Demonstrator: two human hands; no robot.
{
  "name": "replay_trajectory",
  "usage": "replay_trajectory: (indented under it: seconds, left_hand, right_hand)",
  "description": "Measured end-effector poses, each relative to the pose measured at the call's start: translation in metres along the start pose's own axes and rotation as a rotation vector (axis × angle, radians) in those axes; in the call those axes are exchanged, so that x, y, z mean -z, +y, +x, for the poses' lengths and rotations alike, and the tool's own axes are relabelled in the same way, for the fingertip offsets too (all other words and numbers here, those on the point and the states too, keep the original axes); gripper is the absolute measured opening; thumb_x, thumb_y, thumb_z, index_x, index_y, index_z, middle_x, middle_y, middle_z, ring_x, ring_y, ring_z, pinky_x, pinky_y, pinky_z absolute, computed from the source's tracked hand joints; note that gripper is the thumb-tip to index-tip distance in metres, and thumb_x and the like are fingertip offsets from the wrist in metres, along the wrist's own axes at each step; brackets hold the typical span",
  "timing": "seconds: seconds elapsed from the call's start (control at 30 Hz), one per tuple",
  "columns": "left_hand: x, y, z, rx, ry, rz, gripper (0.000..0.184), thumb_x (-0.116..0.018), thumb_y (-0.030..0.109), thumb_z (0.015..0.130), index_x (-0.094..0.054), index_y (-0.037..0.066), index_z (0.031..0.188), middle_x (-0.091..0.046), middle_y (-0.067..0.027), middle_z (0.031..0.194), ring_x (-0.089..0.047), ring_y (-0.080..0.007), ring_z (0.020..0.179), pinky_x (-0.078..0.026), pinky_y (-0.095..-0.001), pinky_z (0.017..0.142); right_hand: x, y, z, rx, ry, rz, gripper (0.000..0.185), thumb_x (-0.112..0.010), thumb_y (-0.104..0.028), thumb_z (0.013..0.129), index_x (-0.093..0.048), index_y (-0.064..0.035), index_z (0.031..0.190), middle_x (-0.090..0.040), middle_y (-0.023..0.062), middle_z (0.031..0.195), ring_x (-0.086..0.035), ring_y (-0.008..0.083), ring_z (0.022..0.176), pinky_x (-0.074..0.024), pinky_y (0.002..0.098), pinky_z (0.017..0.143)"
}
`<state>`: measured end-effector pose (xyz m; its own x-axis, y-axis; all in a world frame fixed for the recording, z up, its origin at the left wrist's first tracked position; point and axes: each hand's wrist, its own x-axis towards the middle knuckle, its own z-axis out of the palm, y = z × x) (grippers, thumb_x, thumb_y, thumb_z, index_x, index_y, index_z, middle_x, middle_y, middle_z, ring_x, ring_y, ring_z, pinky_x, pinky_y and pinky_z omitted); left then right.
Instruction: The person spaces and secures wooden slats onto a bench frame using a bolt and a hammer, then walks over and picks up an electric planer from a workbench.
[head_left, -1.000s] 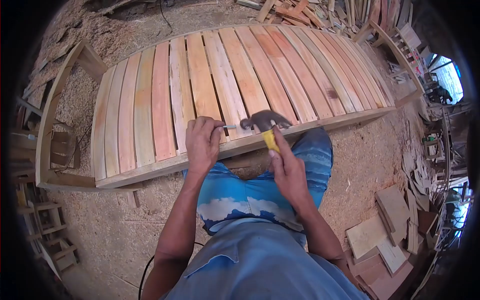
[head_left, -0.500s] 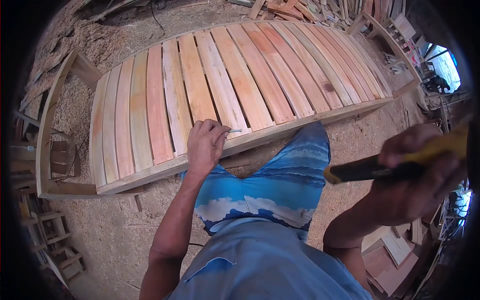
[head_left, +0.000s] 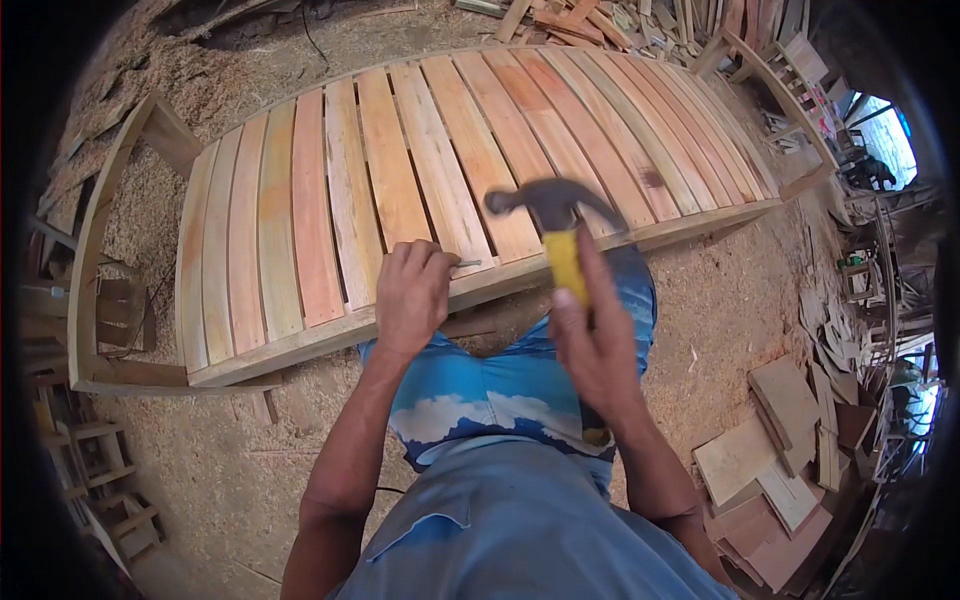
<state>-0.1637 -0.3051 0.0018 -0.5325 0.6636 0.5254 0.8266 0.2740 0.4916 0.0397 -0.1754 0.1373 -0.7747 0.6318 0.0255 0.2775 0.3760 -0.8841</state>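
Over slats (head_left: pixel 388 160), left fingers (head_left: pixel 412 263) pinch a rod (head_left: pixel 467 263) jutting rightward, right fingers (head_left: pixel 598 275) clench a hammer (head_left: pixel 563 245) facing left.

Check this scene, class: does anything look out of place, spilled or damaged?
Shavings lie strewn over the floor, unswept. Toward the right, one slat bears a dark patch that interrupts its paler wood; whether knot, stain or damage, I cannot tell.
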Motion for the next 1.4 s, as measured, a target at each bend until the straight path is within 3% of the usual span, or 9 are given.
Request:
replay_trajectory:
  seconds: [0.13,0.37,0.57,0.7,0.87,1.0,1.17,1.3,1.4]
  left_hand:
    - [0.004,-0.006,-0.007,0.117,0.154,-0.091,0.012,-0.075,0.004,0.095,-0.074,0.004,0.107,-0.068,-0.0112,0.106,-0.062,-0.0355,0.103,-0.050,-0.0468,0.091]
    - [0.011,-0.016,-0.007,0.246,-0.112,-0.165,0.009,-0.072,0.009,0.099,-0.078,0.008,0.105,-0.068,-0.0090,0.105,-0.060,-0.0345,0.102,-0.047,-0.0477,0.094]
    - [0.013,-0.011,-0.005,0.237,-0.135,-0.162,0.010,-0.073,0.010,0.099,-0.079,0.009,0.106,-0.068,-0.0076,0.105,-0.060,-0.0332,0.103,-0.046,-0.0465,0.094]
    - [0.014,-0.012,-0.004,0.232,-0.134,-0.170,0.010,-0.072,0.008,0.098,-0.079,0.008,0.106,-0.067,-0.0090,0.103,-0.059,-0.0332,0.102,-0.045,-0.0458,0.095]
    - [0.015,-0.012,-0.005,0.225,-0.107,-0.176,0.010,-0.074,0.006,0.097,-0.079,0.008,0.105,-0.068,-0.0080,0.104,-0.060,-0.0338,0.103,-0.046,-0.0468,0.095]
    - [0.013,-0.015,-0.001,0.200,-0.066,-0.170,0.010,-0.074,0.004,0.096,-0.079,0.008,0.104,-0.067,-0.0086,0.104,-0.060,-0.0344,0.102,-0.047,-0.0472,0.094]
    - [0.011,-0.010,-0.005,0.191,-0.078,-0.149,0.011,-0.074,0.002,0.095,-0.078,0.006,0.105,-0.067,-0.0102,0.103,-0.060,-0.0352,0.101,-0.047,-0.0471,0.092]
    - [0.011,-0.008,-0.009,0.195,-0.070,-0.155,0.012,-0.073,0.002,0.096,-0.078,0.004,0.106,-0.066,-0.0120,0.101,-0.058,-0.0358,0.100,-0.049,-0.0472,0.091]
    - [0.010,-0.011,-0.007,0.197,-0.046,-0.190,0.012,-0.073,0.002,0.096,-0.078,0.004,0.106,-0.066,-0.0121,0.101,-0.058,-0.0358,0.100,-0.050,-0.0470,0.089]
  right_hand:
    - [0.030,-0.043,0.013,0.297,0.211,0.167,0.068,-0.047,-0.015,0.121,-0.017,-0.0108,0.182,-0.061,0.0056,0.081,-0.054,0.0103,0.060,-0.0462,0.0262,0.054]
    - [0.077,-0.112,0.016,0.724,0.609,0.188,0.044,-0.041,-0.028,0.123,-0.042,-0.0056,0.161,-0.059,0.0126,0.082,-0.054,0.0156,0.059,-0.0474,0.0281,0.051]
    - [0.179,-0.140,0.050,1.520,0.429,-0.287,0.051,-0.037,-0.038,0.125,-0.060,0.0064,0.137,-0.078,0.0215,0.107,-0.081,0.0237,0.078,-0.0708,0.0291,0.053]
    - [0.119,-0.137,0.024,0.938,0.273,0.554,0.038,-0.040,-0.035,0.124,-0.060,-0.0029,0.128,-0.067,0.0161,0.093,-0.064,0.0194,0.066,-0.0563,0.0299,0.054]
    - [0.005,0.023,-0.001,0.302,-0.010,-0.463,0.043,-0.060,-0.016,0.114,-0.053,-0.0003,0.154,-0.076,0.0239,0.097,-0.073,0.0429,0.074,-0.0636,0.0482,0.076]
    - [-0.013,0.025,-0.002,-0.120,-0.198,-0.212,0.074,-0.060,-0.010,0.113,-0.029,-0.0107,0.179,-0.078,0.0315,0.129,-0.079,0.0382,0.084,-0.0643,0.0459,0.082]
    - [0.026,-0.040,-0.001,0.266,0.236,0.141,0.074,-0.053,-0.019,0.119,-0.018,-0.0195,0.183,-0.064,0.0064,0.085,-0.057,0.0126,0.060,-0.0479,0.0271,0.053]
    - [0.008,-0.033,0.010,0.630,0.469,0.264,0.072,-0.055,-0.019,0.118,-0.021,-0.0157,0.181,-0.064,0.0125,0.092,-0.060,0.0155,0.066,-0.0550,0.0284,0.059]
    - [-0.016,0.042,-0.004,0.447,0.135,-0.239,0.066,-0.057,-0.014,0.116,-0.033,-0.0156,0.178,-0.073,0.0212,0.107,-0.069,0.0202,0.073,-0.0612,0.0357,0.072]
